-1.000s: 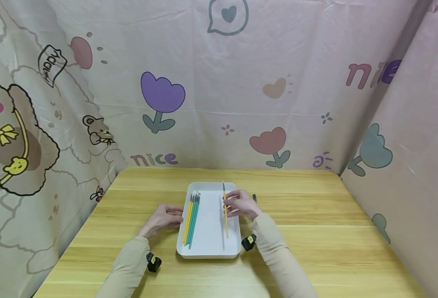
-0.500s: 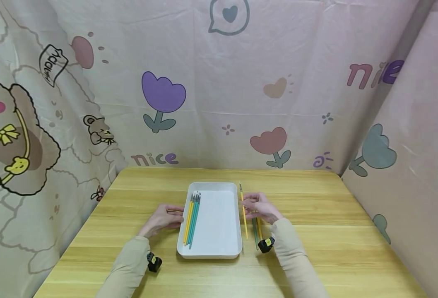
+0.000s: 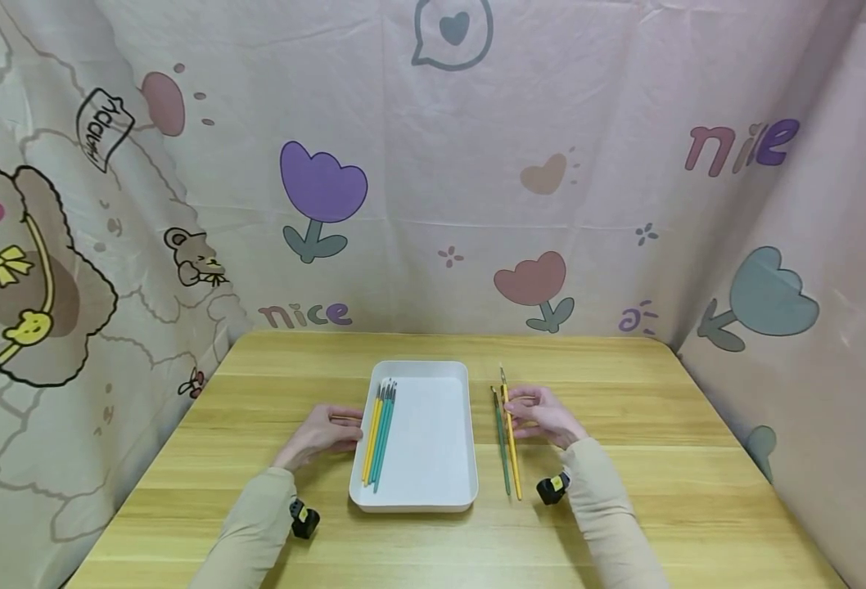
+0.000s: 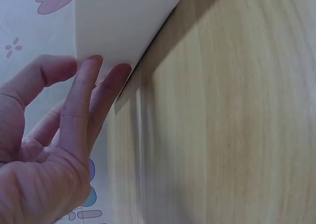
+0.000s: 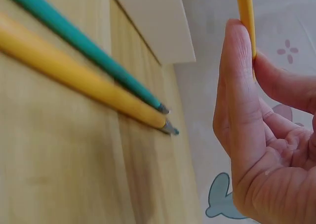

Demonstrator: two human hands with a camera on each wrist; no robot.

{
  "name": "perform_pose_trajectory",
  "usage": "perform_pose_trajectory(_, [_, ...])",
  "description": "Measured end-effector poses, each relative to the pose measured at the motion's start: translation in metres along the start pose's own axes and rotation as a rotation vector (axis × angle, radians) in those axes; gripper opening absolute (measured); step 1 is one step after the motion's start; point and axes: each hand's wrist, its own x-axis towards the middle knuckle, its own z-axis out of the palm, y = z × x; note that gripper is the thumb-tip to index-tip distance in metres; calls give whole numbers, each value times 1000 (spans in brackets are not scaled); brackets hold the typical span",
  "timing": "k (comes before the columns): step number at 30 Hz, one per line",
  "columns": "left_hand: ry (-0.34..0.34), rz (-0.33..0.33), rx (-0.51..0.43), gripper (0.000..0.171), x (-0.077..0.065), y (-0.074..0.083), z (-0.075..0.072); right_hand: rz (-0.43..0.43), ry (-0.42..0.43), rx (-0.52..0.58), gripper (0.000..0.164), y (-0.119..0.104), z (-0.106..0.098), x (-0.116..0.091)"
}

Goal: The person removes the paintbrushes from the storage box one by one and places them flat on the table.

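Observation:
A white rectangular tray (image 3: 433,425) stands on the table, with several yellow and teal paintbrushes (image 3: 380,433) side by side along its left part. My left hand (image 3: 322,429) holds the tray's left side, fingertips on the outer wall (image 4: 118,26) and thumb at the rim. Right of the tray, my right hand (image 3: 543,413) pinches a yellow paintbrush (image 5: 245,11) upright between thumb and fingers. Below it lie a green paintbrush (image 5: 84,46) and another yellow paintbrush (image 5: 84,80) on the table; in the head view the held brush overlaps the lying yellow one.
The wooden table (image 3: 624,491) extends on both sides of the tray. A patterned curtain (image 3: 433,164) hangs behind the table and along both sides. Each wrist wears a small black camera, one on the left (image 3: 304,519) and one on the right (image 3: 552,488).
My right hand has carried the yellow paintbrush from over the tray rightward, past its right rim, to above the brushes on the table. My left hand stays at the tray.

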Motion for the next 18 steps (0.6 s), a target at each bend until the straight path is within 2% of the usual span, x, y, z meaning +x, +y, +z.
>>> perform_pose_trajectory(6, [-7, 2, -5, 46, 1, -1, -1, 18, 18, -14, 50, 6, -7, -2])
perform_pose_trajectory(10, [-3, 2, 1, 47, 0, -1, -1, 34, 33, -36, 45, 10, -10, -3])
perform_pose_trajectory(18, [-5, 7, 7, 47, 0, -1, -2, 61, 27, -60, 18, 15, -12, -3])
